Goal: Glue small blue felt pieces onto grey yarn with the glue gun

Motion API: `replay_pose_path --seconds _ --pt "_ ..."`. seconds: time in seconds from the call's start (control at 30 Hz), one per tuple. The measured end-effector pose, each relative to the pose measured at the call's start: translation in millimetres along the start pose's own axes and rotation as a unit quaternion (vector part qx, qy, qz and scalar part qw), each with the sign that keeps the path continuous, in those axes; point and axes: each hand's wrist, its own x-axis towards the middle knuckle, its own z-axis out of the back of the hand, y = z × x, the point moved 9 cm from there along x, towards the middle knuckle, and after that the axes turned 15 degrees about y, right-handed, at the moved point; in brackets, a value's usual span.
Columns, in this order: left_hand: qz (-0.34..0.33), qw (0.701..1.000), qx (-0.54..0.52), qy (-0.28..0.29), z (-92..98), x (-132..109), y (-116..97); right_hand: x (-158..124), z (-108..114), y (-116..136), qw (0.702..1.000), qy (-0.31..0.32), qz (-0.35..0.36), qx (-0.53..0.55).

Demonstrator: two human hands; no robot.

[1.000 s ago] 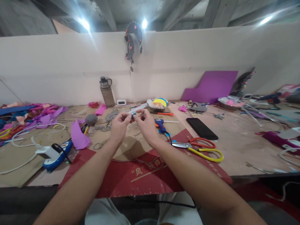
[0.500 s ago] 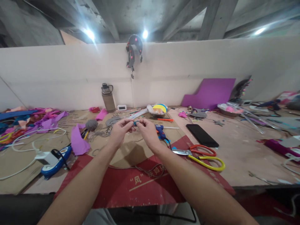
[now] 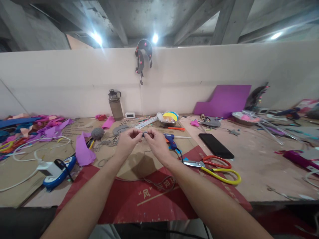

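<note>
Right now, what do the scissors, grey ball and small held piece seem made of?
Scissors: blades gleam like metal; glossy coloured handles, perhaps plastic. Grey ball: likely matt yarn, loose strands beside it. Small piece: bluish, too little shows to tell.

1. Scissors (image 3: 200, 164): we observe smooth, bright metal blades and handles of slightly glossy, plastic-looking red and yellow.
2. Glue gun (image 3: 171, 141): we identify a smooth blue plastic body.
3. Cardboard (image 3: 119, 207): we note matt brown paper stock with a printed red face, creased and scuffed.
4. Yarn ball (image 3: 97, 133): we record grey fibre, matt and rough.
5. Bottle (image 3: 116, 109): we read smooth, translucent plastic.
6. Bowl (image 3: 167, 124): we see shiny metal.
7. Purple sheet (image 3: 224, 102): we find it matt and smooth, felt or foam; we cannot tell which.
8. Small blue piece (image 3: 144, 134): too small for us to determine material.
</note>
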Motion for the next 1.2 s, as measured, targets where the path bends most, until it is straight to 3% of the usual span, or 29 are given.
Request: replay_pose_path --seconds 0.2,0.53,0.83,1.2 --pt "0.002 0.997 0.071 -0.027 3.2 -5 -13 -1 -2 1 1.0 0.014 0.009 0.005" --pt "0.049 0.997 -0.05 0.007 -2.2 2 6 -1 -1 1 0.999 0.012 0.028 0.017" --pt "0.032 0.982 -0.173 0.074 -14.7 5 12 1 2 -6 0.999 -0.001 0.0 0.034" --pt "0.018 0.998 0.058 0.018 -4.3 -2 -10 2 -4 -8 1.0 0.012 0.006 0.013"
